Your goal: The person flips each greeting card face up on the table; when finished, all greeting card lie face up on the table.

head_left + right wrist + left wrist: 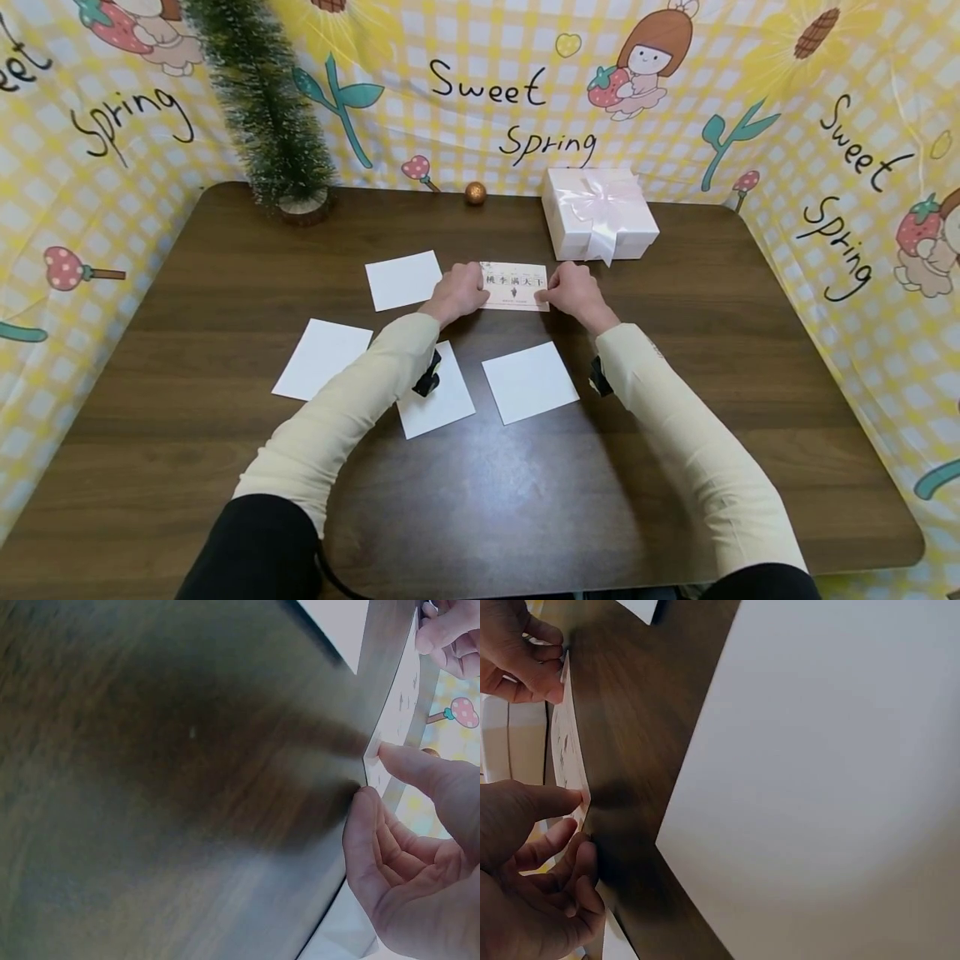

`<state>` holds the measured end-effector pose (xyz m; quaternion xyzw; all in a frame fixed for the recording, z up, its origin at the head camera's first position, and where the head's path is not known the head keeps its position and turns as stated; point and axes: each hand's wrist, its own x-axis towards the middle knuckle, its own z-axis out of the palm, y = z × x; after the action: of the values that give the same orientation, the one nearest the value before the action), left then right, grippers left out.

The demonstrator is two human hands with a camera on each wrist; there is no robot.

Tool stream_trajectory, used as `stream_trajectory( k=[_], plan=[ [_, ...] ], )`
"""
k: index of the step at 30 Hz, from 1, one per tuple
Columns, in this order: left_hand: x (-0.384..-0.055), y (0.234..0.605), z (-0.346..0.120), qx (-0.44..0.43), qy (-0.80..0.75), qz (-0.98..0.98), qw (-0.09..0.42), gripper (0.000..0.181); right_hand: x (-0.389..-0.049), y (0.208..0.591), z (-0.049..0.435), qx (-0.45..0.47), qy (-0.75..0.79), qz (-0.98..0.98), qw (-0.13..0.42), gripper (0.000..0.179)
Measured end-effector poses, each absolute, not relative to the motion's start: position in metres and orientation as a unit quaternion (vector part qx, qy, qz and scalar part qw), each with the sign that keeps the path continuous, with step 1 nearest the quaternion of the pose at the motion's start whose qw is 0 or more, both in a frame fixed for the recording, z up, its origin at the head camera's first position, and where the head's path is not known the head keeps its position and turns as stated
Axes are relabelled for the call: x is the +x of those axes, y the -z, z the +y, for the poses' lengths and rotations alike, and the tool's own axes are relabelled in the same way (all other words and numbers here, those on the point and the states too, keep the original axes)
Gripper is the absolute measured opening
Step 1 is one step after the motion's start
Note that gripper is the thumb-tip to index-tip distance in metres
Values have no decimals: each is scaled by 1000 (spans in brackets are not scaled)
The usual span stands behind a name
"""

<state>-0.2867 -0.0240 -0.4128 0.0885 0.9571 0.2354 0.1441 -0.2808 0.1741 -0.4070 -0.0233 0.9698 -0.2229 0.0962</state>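
A person grips a printed card (513,292) by its two short ends, over a brown table (750,400). The left hand (459,292) pinches its 9 o'clock end, the right hand (576,290) its 3 o'clock end, both with thumbs on the lettered face and fingers curled.

Around the card, with 12 at the table's far edge, a white sheet (401,281) lies by the left hand at 9 o'clock, a second sheet (318,358) at 8, a third sheet (444,408) at 7, partly behind the left sleeve (348,400), and a fourth sheet (530,383) at 6. A ribboned box (581,223) stands at 2, a small ball (476,193) at 11.
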Motion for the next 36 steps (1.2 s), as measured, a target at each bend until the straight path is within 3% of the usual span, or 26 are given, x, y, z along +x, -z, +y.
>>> stream_trajectory(
  k=[8,21,29,36],
  plan=[
    [-279,417,-26,121,-227,961,100,20,-275,407,178,-33,206,974,88,28],
    [-266,408,-34,265,-156,949,69,14,-253,401,190,-105,203,972,64,35],
    [-242,407,-38,431,-125,893,43,11,-224,401,187,-195,137,969,70,66],
    [-210,403,-45,510,-86,855,45,31,-180,399,180,-292,105,949,62,84]
  ],
)
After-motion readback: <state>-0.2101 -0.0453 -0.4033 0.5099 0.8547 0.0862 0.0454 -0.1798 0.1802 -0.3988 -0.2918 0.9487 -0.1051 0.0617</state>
